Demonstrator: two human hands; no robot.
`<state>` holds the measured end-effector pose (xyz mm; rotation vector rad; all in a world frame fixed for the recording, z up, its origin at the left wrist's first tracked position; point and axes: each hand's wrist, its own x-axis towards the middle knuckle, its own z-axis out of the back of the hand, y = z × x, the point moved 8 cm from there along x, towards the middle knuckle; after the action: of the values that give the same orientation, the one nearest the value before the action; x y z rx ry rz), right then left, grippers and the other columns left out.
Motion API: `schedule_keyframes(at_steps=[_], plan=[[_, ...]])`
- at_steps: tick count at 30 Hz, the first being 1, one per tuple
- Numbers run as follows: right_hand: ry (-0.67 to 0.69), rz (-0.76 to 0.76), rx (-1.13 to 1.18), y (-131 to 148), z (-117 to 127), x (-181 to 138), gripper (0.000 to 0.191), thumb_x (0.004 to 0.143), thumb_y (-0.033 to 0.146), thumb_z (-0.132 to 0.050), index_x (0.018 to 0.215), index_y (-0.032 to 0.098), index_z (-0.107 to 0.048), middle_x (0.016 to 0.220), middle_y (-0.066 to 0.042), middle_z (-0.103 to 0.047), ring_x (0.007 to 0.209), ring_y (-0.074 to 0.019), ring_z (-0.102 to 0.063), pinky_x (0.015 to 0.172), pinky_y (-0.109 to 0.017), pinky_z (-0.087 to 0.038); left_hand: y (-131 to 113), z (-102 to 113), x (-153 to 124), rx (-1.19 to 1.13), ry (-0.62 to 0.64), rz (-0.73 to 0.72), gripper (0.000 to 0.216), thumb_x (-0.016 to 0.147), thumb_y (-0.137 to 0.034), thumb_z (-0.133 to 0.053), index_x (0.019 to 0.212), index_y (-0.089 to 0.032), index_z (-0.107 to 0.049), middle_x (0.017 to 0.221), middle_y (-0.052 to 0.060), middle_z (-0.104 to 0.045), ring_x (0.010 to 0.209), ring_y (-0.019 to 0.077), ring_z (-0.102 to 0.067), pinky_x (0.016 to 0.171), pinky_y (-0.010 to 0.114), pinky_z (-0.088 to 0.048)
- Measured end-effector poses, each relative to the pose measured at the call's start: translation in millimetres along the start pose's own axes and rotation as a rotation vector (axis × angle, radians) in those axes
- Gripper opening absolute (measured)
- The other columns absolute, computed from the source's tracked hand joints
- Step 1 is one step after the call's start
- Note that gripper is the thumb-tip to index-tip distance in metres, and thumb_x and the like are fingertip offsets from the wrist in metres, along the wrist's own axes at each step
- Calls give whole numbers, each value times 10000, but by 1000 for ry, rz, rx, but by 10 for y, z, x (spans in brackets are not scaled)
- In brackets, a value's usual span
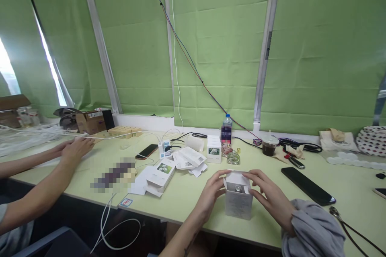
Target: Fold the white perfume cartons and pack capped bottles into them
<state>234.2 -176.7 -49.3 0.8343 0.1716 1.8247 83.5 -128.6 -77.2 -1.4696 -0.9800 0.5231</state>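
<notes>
Now box [238, 205] opens upward, long axis vertical—left hand [209, 193], right hand [271, 193] pinching flaps [236, 178].

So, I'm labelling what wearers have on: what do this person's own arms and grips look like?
A loose, bunched grey sleeve wraps the right forearm. The left forearm shows no sleeve but a thin dark marking, too unclear to identify. Left grip and right grip wear no gloves.

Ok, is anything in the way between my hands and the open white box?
Nothing visible is: your left hand and right hand both touch the box around its open top.
</notes>
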Motion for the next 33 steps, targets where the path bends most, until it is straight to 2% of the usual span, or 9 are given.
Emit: schedule_keyframes(at_steps=[6, 11, 16, 19, 22, 25, 28, 33], plan=[[14, 13, 26, -15, -20, 2, 401, 894, 174, -392, 1270, 281, -480, 1163, -75, -520, 852, -178, -603, 696, -336, -536, 16, -55, -21, -16, -14, -49, 369, 823, -315, -653, 1167, -212, -565, 1014, 59, -684, 990, 209, -602, 883, 306, -402], [34, 21, 42, -17, -54, 2, 428, 881, 156, -397, 1285, 279, -465, 1129, -75, -527, 858, -182, -600, 718, -344, -538, 28, -84, -37, -30, -47, -37, 351, 823, -246, -620, 1162, -234, -528, 995, 40, -687, 945, 198, -621, 839, 289, -409], [0, 2, 23, -29, -33, -7, 454, 879, 162, -406, 1313, 291, -442, 1243, -85, -468, 885, -179, -600, 721, -343, -540, 30, -111, -57, -49, -82, -1, 406, 791, -161, -582, 1178, -252, -495, 971, 17, -687, 904, 178, -620, 807, 266, -401], [-2, 26, 12, 1, -18, -10, 424, 887, 178, -407, 1292, 286, -465, 1239, -82, -492, 864, -175, -606, 683, -318, -537, 35, -117, -51, -62, -78, -8, 449, 782, -136, -578, 1206, -249, -485, 939, 9, -679, 890, 170, -608, 815, 271, -392], [17, 60, 14, 42, -14, -6, 360, 902, 183, -399, 1233, 257, -520, 1129, -75, -565, 832, -175, -610, 680, -306, -529, 42, -84, -29, -61, -88, -34, 269, 773, -135, -586, 1028, -217, -570, 890, -6, -651, 865, 158, -584, 795, 251, -380], [51, 91, 28, 73, -24, 5, 276, 921, 192, -402, 1087, 250, -615, 1032, -63, -610, 865, -185, -614, 751, -314, -519, 60, -47, -8, -58, -100, -45, 122, 751, -125, -590, 853, -193, -595, 819, -23, -611, 825, 143, -547, 750, 226, -362], [88, 115, 33, 83, -36, 16, 274, 935, 203, -417, 1009, 254, -675, 1000, -61, -629, 924, -198, -610, 805, -319, -501, 102, -32, 1, -64, -102, -31, 102, 741, -128, -569, 819, -185, -604, 791, -20, -595, 787, 140, -526, 728, 228, -358], [149, 117, -14, 67, -56, 26, 286, 942, 233, -426, 995, 286, -702, 986, -45, -616, 879, -190, -603, 770, -302, -488, 195, -19, 14, -87, -118, 9, 113, 730, -169, -553, 830, -185, -602, 778, -18, -573, 718, 131, -509, 668, 223, -347]])
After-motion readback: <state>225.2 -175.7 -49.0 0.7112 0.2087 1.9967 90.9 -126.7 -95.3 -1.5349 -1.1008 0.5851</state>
